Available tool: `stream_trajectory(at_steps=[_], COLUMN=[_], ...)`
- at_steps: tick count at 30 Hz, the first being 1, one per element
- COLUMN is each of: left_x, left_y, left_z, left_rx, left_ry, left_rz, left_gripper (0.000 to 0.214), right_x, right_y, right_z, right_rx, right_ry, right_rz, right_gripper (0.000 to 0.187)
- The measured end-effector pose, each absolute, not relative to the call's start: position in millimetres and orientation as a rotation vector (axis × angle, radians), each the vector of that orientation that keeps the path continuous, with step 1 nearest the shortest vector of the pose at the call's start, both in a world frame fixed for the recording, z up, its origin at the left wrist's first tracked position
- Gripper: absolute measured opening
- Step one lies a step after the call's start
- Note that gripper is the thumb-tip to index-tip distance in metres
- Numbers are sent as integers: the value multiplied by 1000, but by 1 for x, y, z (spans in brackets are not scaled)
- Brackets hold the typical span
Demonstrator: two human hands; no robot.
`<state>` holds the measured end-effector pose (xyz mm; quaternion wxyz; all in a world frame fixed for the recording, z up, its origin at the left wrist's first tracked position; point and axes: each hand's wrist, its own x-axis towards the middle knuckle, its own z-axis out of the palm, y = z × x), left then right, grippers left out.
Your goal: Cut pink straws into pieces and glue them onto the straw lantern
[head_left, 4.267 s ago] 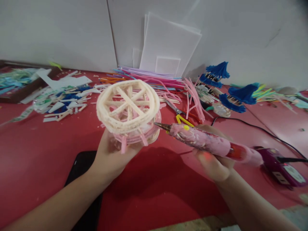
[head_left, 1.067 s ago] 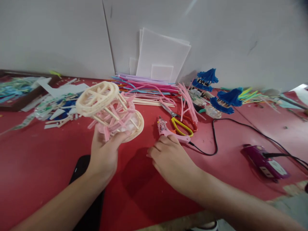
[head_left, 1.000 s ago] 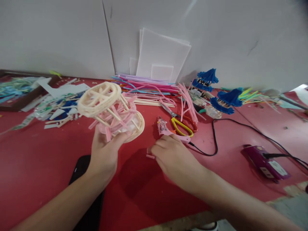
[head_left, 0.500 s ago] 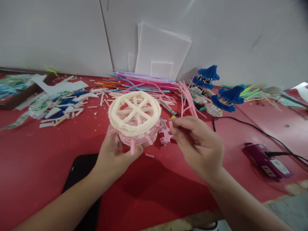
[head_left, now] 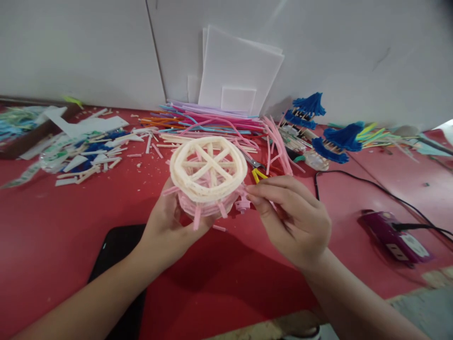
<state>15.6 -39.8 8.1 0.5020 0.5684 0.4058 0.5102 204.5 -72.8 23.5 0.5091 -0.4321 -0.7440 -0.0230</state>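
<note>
My left hand is wrapped round the underside of a small wheel-shaped model built of cream and pink straws, holding it above the red table. Its cream spoked ring faces up at me. My right hand is pinched with fingertips at the model's right rim, on a short pink straw piece. The pink glue gun lies on the table just behind, mostly hidden by the model and my right hand.
Long coloured straws and white sheets lie against the wall. Scissors, blue tasselled models, a black cord and a purple power strip sit right. Cut scraps lie left; a black phone rests under my left arm.
My right hand set the glue gun down on the table, picked up a small pink piece and brought it to the model's right rim. My left hand turned the model ring-up.
</note>
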Motion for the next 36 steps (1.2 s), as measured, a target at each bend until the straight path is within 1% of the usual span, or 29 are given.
stream_trajectory(at_steps=[4, 6, 13, 23, 28, 36], left_x=[16, 16, 17, 15, 14, 16], left_y=[-39, -39, -39, -42, -42, -41], left_z=[14, 15, 12, 15, 15, 16], left_rx=[1395, 1412, 1434, 1502, 1521, 1567], left_ry=[960, 945, 911, 985, 980, 969], left_rz=[1192, 1187, 1248, 1129, 1146, 1162], left_gripper=[25, 21, 33, 30, 39, 39], right_x=[205, 205, 205, 205, 205, 205], right_y=[-73, -73, -71, -70, -72, -74], right_z=[24, 24, 24, 23, 22, 22], right_rx=[-1030, -1038, -1010, -979, -1022, -1016], right_ry=[-1788, -1785, -1809, -1834, -1762, -1758], right_rz=[-42, -35, -15, -44, -132, -175], right_gripper=[25, 26, 25, 26, 26, 26])
